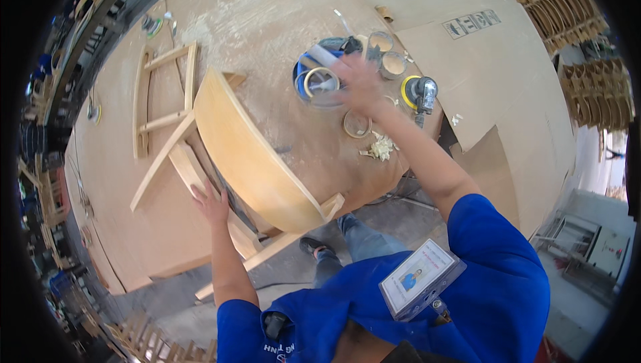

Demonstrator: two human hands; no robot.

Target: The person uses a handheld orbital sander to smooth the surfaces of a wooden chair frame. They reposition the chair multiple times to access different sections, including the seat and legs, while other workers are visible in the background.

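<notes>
Tabletop (227, 9): brown, worn, dusted pale; carries the frame and all small goods below.

Cardboard (527, 62): flat sheet, far right of the frame, perhaps laid as a cover; bears a block of dark printed handling symbols.

Frame (254, 156): pale wood with a broad curved panel; lies on the near part of the tabletop, left of centre, one end at the near edge. Probably laid over to bring the panel's face uppermost.

Side frame (141, 96): two uprights with crossbars, left of the frame; whether joined to it cannot be told.

Shirt (501, 263): blue, worn by the person, on the near side of the frame; white lettering on the chest, upside down and partly lost in folds.

Bucket (298, 84): blue, beyond the frame to the right; holds mixed articles, seemingly gathered within reach.

Right hand (360, 82): over the bucket, right of the frame; motion-blurred, so whether the grip is empty or holding cannot be told.

Left hand (212, 204): fingers spread on a rail (185, 162) of the frame; grip unclenched, likely a steadying touch.

Badge (420, 279): near side of the frame, on the shirt; printed lines and a small picture.

Sander (422, 90): yellow pad, right of the frame.

Cup (392, 66): pale contents, between frame and sander.

Shavings (380, 148): curled heap, right of the frame.
</notes>
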